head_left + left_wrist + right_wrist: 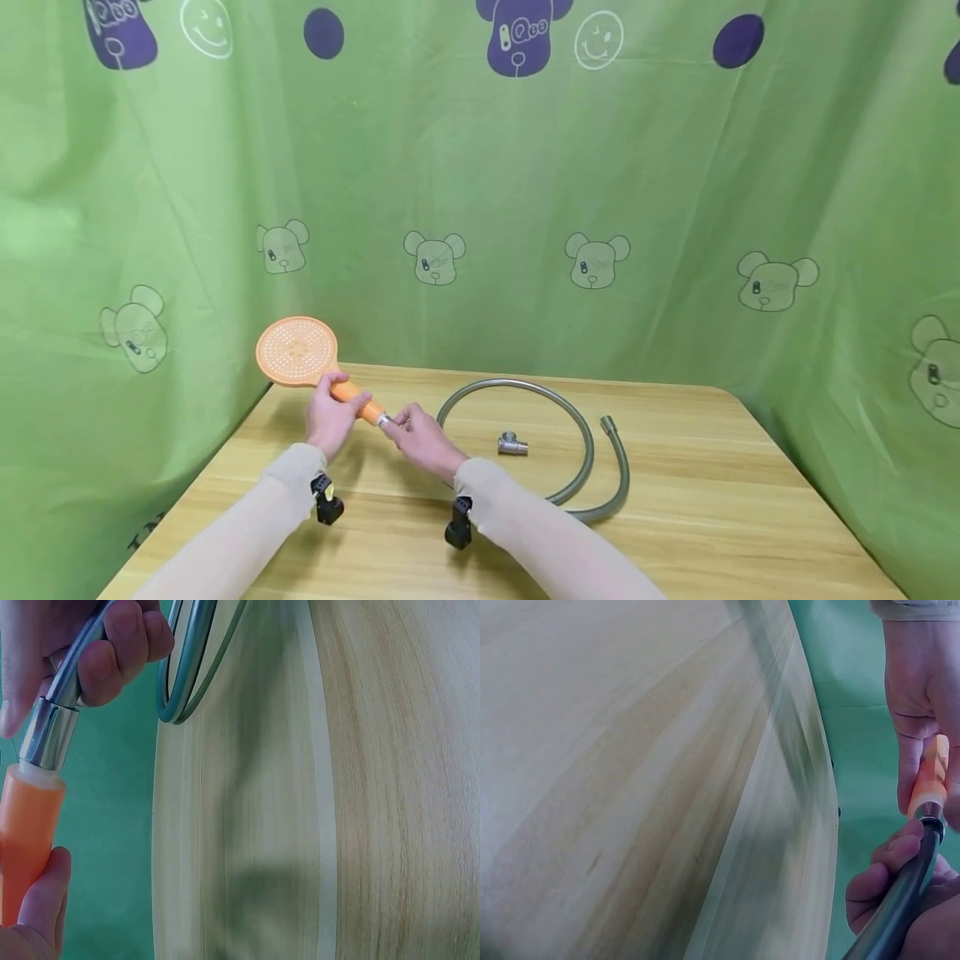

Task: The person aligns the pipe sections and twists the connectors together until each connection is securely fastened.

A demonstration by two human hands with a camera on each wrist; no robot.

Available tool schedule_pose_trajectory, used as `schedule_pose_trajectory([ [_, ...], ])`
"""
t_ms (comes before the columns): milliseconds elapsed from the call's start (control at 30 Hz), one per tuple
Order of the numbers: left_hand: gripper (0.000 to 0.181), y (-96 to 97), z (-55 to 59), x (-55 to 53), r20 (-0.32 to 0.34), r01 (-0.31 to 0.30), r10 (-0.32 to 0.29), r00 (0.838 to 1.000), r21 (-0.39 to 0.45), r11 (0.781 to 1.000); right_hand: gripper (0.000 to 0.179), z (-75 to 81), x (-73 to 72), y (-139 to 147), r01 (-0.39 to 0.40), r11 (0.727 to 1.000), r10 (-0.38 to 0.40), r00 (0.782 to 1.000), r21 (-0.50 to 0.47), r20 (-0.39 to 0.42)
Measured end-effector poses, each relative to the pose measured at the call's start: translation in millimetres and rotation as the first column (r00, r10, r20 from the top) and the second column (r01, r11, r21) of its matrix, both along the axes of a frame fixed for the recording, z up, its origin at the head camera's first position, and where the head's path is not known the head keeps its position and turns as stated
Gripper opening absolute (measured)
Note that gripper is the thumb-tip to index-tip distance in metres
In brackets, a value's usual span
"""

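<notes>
My left hand grips the orange handle of a round shower head, held above the table with its pale, perforated face showing. At the lower end of that handle, my right hand holds a grey shower hose, its fingers curled round it just below the end nut. In the left wrist view, the shiny metal nut sits in line with the handle, a whitish collar showing between them. From the right hand, the hose loops over the table, its other end lying loose at the right.
A small metal tee-shaped valve lies inside the hose's loop on the wooden table. A green printed curtain hangs behind the table and along both sides. Each wrist carries a small black camera.
</notes>
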State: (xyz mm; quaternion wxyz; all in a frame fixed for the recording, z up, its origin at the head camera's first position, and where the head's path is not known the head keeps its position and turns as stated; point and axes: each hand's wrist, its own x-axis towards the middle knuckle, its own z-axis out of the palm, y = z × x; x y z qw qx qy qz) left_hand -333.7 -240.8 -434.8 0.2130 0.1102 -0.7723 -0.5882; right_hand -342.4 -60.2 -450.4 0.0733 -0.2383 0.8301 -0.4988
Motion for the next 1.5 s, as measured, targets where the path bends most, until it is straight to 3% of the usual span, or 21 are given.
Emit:
schedule_pose_trajectory([
  [233, 0.052, -0.4, 1.9, 0.2, 0.008, -0.003, 0.003, 1.0, -0.005, 1.0, 0.018, 0.2, -0.8, 0.0, -0.011, 0.999, 0.014, 0.997, 0.036, -0.078],
  [467, 0.05, -0.2, 2.1, 1.2, 0.003, -0.006, 0.006, 1.0, -0.001, 1.0, 0.035, 0.0, -2.1, -0.7, -0.038, 0.999, 0.04, 0.999, 0.039, -0.035],
  [667, 0.051, -0.2, 2.2, 0.6, 0.005, -0.01, 0.01, 1.0, -0.011, 1.0, 0.023, -1.9, -2.6, -0.5, -0.022, 1.0, 0.022, 1.0, -0.006, 0.001],
  [933, 0.051, -0.2, 1.5, 2.5, 0.003, -0.015, 0.015, 1.0, -0.025, 1.0, 0.031, 0.2, -4.5, -2.4, -0.029, 1.0, 0.029, 0.999, 0.011, -0.026],
  [1167, 0.05, 1.0, 1.0, 2.9, -0.007, -0.021, 0.02, 1.0, -0.043, 0.999, 0.019, 0.8, -2.0, -1.8, -0.01, 1.0, 0.01, 1.0, -0.028, 0.02],
  [1500, 0.051, 2.6, 0.4, 3.7, -0.01, -0.012, 0.012, 1.0, -0.023, 1.0, 0.028, -1.4, -2.8, 0.2, -0.015, 1.0, 0.015, 1.0, 0.002, -0.024],
])
